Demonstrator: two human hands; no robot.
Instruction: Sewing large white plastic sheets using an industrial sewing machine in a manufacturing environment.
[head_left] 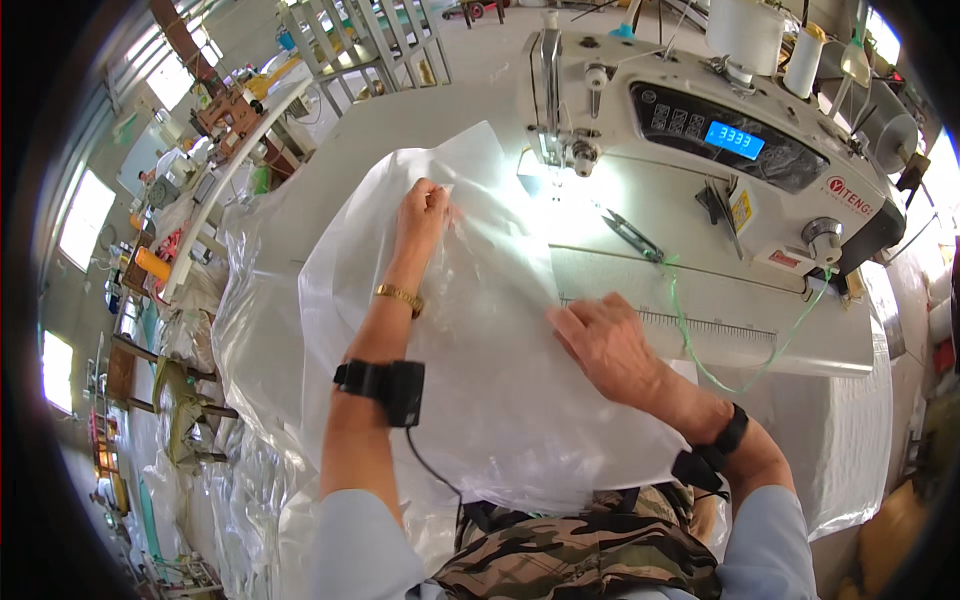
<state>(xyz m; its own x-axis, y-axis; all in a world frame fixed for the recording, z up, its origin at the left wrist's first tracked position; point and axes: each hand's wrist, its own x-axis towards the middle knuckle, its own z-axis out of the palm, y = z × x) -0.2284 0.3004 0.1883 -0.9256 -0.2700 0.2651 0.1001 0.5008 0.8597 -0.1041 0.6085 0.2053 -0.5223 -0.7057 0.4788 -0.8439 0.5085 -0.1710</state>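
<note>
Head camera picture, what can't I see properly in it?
All in the head view:
Sewing machine's needle tip: lost in bright glare.
Right hand's fingers: blurred.
Large white spool's top: cut off by the upper edge.
Whatever lies under the white sheet: the sheet covers it.

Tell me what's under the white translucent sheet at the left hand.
The pale tabletop shows beyond the upper edge of the sheet and seems to continue beneath; camouflage fabric shows past its lower edge. Anything else under the sheet is covered and cannot be made out.
</note>
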